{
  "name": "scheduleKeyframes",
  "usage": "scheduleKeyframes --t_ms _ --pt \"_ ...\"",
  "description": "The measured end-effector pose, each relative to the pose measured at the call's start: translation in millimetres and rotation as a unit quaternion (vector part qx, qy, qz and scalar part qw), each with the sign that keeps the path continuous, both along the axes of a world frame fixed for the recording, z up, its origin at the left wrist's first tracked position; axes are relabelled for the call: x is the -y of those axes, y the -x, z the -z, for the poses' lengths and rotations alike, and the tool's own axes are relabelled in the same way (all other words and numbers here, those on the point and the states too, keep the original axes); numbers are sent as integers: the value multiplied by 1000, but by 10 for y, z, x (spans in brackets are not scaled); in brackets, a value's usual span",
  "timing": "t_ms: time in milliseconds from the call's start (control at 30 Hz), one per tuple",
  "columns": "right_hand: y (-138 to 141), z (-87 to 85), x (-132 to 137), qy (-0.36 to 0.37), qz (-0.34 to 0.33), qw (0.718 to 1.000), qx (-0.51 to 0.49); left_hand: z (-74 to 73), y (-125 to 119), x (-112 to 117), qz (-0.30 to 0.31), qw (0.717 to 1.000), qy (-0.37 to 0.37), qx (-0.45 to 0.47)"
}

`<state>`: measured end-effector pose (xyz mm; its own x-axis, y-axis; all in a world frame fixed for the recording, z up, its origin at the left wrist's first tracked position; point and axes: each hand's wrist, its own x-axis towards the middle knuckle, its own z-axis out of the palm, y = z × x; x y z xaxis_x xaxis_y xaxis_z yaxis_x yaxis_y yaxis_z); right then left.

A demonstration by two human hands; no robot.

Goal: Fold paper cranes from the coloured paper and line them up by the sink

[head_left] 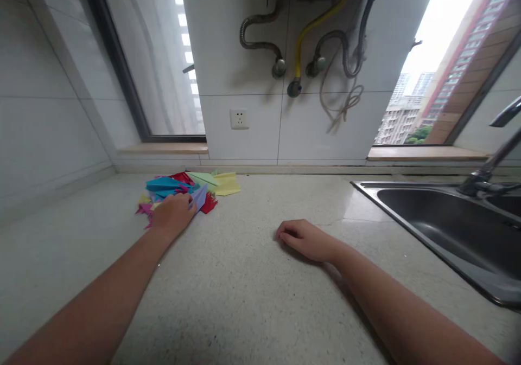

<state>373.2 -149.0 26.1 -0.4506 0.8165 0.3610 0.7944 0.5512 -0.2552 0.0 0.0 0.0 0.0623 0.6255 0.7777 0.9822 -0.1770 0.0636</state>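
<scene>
As a small heap of coloured paper lies at the back of a pale stone surface (pixel 236 283), magenta scraps (pixel 145 209) mark its left edge, with a blue folded paper (pixel 166 185) on top just beyond the fingers. Reaching over the near side of the heap is the left hand (pixel 174 211), palm down, its thumb and fingers bent at a lavender folded paper (pixel 199 197); contact looks likely, but whether the sheet is truly pinched cannot be told from this angle. The lavender piece lies immediately to the right of those fingertips, its long axis slanting away from the person and rightward, roughly in line with the forearm behind it. Just to its right sits a fringed red piece (pixel 209 203), while a pale green sheet (pixel 203 179) and a yellow sheet (pixel 228 184) spread behind, toward the tiled wall. Well apart across bare stone, the right hand (pixel 303 238) rests on the surface, fingers loosely curled closed, no paper showing in it. From there the heap lies to the left and farther back, making the left by far the nearer of the two hands. At far right, beyond both, is a steel sink (pixel 431 213).
</scene>
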Motion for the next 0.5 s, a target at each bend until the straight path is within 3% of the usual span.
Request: scheduleKeyframes --t_ms 133,233,300,367,500 --pt "-11 -2 19 2 1 1000 -1 -175 -13 93 27 995 -4 98" --pt "-19 -4 24 3 0 1000 -2 -354 -85 217 133 960 -16 245" --pt "-15 -8 27 2 2 1000 -9 -436 -210 333 222 921 -20 318" --pt "-4 -17 29 4 4 999 -32 -461 -398 477 336 864 6 375" --pt "9 -43 15 21 11 986 -167 -312 -850 803 507 742 130 419"
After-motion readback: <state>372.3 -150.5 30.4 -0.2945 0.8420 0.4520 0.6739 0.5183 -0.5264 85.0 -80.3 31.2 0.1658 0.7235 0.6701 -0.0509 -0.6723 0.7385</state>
